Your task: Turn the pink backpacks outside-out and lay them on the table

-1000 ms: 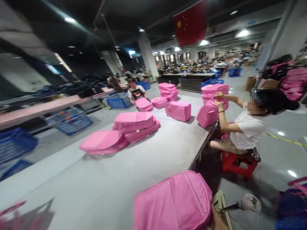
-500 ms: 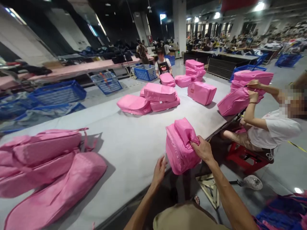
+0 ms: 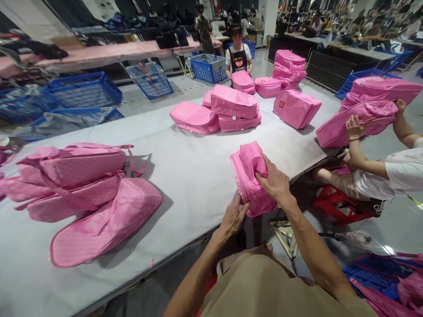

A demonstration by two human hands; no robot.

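A pink backpack (image 3: 253,176), with a zip along its left side, is at the table's near edge in front of me. My right hand (image 3: 276,180) grips its upper right side, fingers over a bunched fold of cloth. Low on its left side, my left hand (image 3: 234,215) holds the backpack between thumb and fingers; some fingertips are hidden. To the left lies a pile of pink backpacks (image 3: 86,167) with loose straps. Beyond my hands, more pink backpacks (image 3: 234,101) are stacked on the pale table (image 3: 185,176).
On the right, a seated co-worker's hands (image 3: 355,127) hold another pink bag (image 3: 337,130). A person in a dark apron (image 3: 238,61) is at the far end. Blue crates (image 3: 84,90) stand behind the table; a red stool (image 3: 343,204) and a blue crate (image 3: 380,277) are at right.
My left hand has come up from beside the backpack onto its lower left side. My right hand stays on it, now spread further over its top. The view has tilted down.
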